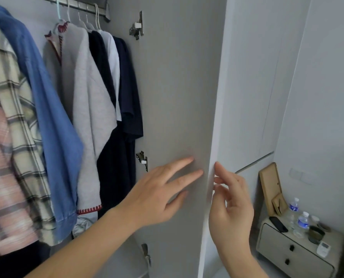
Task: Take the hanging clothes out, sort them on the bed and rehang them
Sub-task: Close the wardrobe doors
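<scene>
Clothes (66, 109) hang on the rail (80, 7) at the left, inside the wardrobe: plaid shirts, a blue one, a grey top, then dark and white ones. None is out yet, so I judge this the opening step. Further right, the left hand (157, 189) lies with straight fingers flat on the inner face of the open door (177, 87); the right hand (231, 201) has loosely curled fingers at the door's edge, whether pinching it I cannot tell. Next, a hand must reach for a hanger. The bed is out of sight; the plaid shirts are blurred and cut off.
</scene>
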